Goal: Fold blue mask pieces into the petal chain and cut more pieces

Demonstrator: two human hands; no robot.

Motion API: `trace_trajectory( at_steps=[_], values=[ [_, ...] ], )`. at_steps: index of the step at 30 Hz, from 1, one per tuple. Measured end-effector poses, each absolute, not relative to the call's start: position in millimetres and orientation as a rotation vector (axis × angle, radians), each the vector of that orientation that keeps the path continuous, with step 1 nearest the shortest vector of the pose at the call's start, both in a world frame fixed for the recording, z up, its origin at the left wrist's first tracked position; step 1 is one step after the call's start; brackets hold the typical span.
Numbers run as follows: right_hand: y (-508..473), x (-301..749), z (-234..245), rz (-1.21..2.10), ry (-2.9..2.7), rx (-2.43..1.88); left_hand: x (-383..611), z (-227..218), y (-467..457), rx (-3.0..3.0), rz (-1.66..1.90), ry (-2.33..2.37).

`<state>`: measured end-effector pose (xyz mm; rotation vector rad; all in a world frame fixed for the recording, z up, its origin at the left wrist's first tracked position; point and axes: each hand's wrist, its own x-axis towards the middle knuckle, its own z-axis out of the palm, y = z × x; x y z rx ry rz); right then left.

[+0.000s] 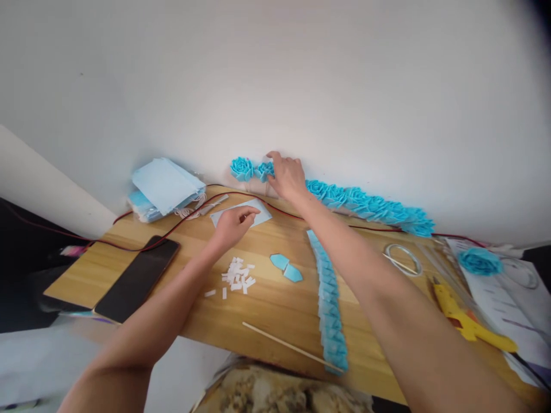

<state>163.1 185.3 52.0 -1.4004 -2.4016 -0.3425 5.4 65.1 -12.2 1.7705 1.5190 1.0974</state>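
Near the wall my right hand (287, 175) is closed around a small blue flower (264, 170) with layered petals; its palm side is hidden. Left of it is a larger blue flower (241, 168). A tight row of blue flowers (361, 201) runs along the wall to the right. My left hand (235, 225) hovers over or rests on a pale blue sheet (258, 207), fingers loosely curled, thumb and forefinger slightly apart, nothing visible between them. Below lie two blue petal-shaped pieces (293, 272), a pile of small white strips (237, 275) and a long strip of overlapping blue petals (329, 304).
A stack of pale blue sheets (166, 183) and a black phone (140, 278) are at left. A red-black cable (206, 202) crosses the wooden table (267, 310). A yellow glue gun (465, 321), wire coil (402, 259) and single flower (480, 261) lie right; a thin stick (284, 343) lies in front.
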Motion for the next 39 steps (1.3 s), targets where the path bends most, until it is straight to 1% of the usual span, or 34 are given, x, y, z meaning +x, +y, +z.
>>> trace_trajectory(
  at_steps=[7, 10, 13, 16, 18, 20, 21, 23, 26, 28, 30, 34, 39],
  values=[
    [193, 167, 61, -0.236, -2.377, -1.338, 2, -12, 66, 1.722, 1.095, 1.515],
    [197, 172, 80, -0.226, -2.342, -1.285, 1, -14, 67, 1.724, 1.108, 1.533],
    [194, 185, 110, -0.226, -2.304, -1.217, -1, -17, 68, 1.735, 1.143, 1.565],
    [171, 205, 138, -0.179, -2.257, -1.126, -2, -14, 67, 1.773, 1.347, 1.574],
    [147, 222, 146, -0.079, -2.231, -1.043, -1, -5, 63, 1.834, 1.541, 1.544],
    [122, 239, 142, 0.067, -2.213, -0.985, 5, 10, 56, 1.906, 1.650, 1.463],
    [111, 247, 136, 0.138, -2.201, -0.966, 9, 20, 52, 1.938, 1.635, 1.395],
    [93, 261, 119, 0.247, -2.178, -0.934, 19, 39, 42, 1.971, 1.485, 1.209],
    [74, 277, 93, 0.297, -2.116, -0.927, 39, 63, 32, 1.902, 1.175, 0.940],
    [65, 285, 82, 0.312, -2.094, -0.928, 50, 70, 29, 1.828, 1.030, 0.836],
    [56, 293, 76, 0.330, -2.088, -0.922, 60, 70, 29, 1.731, 0.980, 0.804],
    [36, 312, 73, 0.281, -2.062, -0.923, 73, 63, 33, 1.616, 1.076, 0.845],
    [17, 331, 77, 0.014, -2.076, -0.943, 85, 59, 35, 1.702, 1.204, 1.022]
  ],
)
